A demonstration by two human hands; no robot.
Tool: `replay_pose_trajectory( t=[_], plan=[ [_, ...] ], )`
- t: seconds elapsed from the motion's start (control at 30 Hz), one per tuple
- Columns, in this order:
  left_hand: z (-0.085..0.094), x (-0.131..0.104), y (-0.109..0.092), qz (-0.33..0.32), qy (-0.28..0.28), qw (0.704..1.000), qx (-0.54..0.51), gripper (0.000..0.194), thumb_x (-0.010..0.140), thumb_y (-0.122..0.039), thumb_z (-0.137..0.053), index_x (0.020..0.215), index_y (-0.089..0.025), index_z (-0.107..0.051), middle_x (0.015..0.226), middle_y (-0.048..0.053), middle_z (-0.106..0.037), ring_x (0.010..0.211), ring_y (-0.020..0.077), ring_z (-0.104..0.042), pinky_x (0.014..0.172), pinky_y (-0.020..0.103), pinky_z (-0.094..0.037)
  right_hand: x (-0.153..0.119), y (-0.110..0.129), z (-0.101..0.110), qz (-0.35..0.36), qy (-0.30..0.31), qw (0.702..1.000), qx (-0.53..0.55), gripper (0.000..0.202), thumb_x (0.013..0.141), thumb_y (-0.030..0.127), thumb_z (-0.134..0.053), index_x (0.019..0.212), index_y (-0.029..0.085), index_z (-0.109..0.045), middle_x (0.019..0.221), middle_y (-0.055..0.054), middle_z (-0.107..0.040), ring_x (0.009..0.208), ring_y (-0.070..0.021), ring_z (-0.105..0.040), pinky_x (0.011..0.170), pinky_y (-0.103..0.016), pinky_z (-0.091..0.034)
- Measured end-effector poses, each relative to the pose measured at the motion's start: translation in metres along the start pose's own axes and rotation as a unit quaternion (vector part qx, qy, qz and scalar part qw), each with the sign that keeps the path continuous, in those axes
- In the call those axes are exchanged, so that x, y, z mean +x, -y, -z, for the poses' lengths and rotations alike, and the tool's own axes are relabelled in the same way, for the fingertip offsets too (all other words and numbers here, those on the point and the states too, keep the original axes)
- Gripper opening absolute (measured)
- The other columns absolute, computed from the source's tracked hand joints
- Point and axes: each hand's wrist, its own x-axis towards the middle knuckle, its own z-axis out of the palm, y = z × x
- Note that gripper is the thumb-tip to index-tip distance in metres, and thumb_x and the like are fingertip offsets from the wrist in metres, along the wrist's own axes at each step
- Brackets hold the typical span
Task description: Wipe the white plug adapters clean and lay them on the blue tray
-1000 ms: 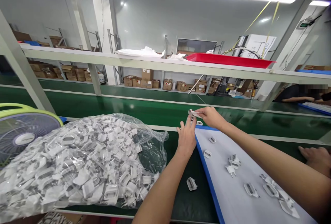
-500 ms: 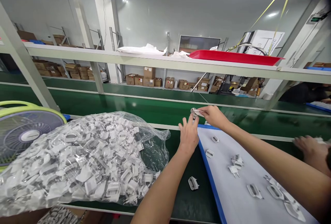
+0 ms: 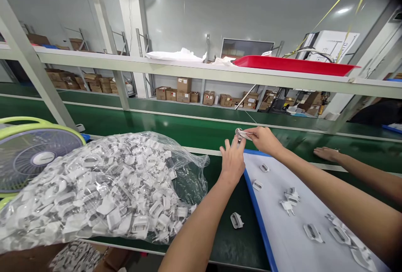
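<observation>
In the head view, a small white plug piece (image 3: pixel 243 135) is held up above the far left corner of the white sheet. My right hand (image 3: pixel 264 139) pinches it from the right with thumb and fingertips. Below and to the left, my left hand (image 3: pixel 233 161) has its index and middle fingertips against the same piece, the other fingers spread; its thumb is hidden. A loose white plug shell (image 3: pixel 236 220) lies on the green surface near my left forearm. Several more plug pieces (image 3: pixel 313 233) lie on the blue-edged white sheet (image 3: pixel 273 230) under my right forearm.
A big clear plastic bag (image 3: pixel 125 188) full of white plug parts lies at the left, beside a green-rimmed fan (image 3: pixel 42 158). A shelf rail (image 3: pixel 194 69) crosses ahead, carrying a red tray (image 3: pixel 292 66). At the right, another person's hand (image 3: pixel 326 153) rests over the green belt (image 3: pixel 176 127).
The view has shifted slightly, while both my hands keep the same hold on the plug piece. The other person's hand at the right has moved left and farther over the belt.
</observation>
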Motion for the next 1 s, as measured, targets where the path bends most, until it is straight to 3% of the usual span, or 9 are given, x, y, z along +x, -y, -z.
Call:
replay_pose_trajectory(
  t=[0.7,1.0],
  plan=[
    [-0.0029,0.0006,-0.0014,0.009,0.011,1.000,-0.026,0.073,0.087,0.001,-0.044,0.154,-0.029,-0.039,0.166,0.006,-0.036,0.121,0.0328,-0.044,0.091,0.048,-0.050,-0.0032,-0.0039,0.0032,0.015,-0.015,1.000,-0.017,0.026,0.101,0.038,-0.062,0.117,0.018,-0.067,0.111,-0.006,-0.069,0.095,-0.0187,-0.068,0.086,-0.039,-0.058],
    [0.0052,-0.0025,-0.0037,0.026,0.027,0.998,-0.048,0.080,0.087,0.002,-0.042,0.159,-0.033,-0.032,0.168,0.006,-0.032,0.123,0.0333,-0.046,0.093,0.050,-0.050,-0.0042,0.0016,0.0018,0.016,-0.015,0.999,-0.038,0.028,0.102,0.039,-0.061,0.117,0.017,-0.067,0.111,-0.006,-0.070,0.095,-0.0186,-0.069,0.086,-0.039,-0.058]
  ],
)
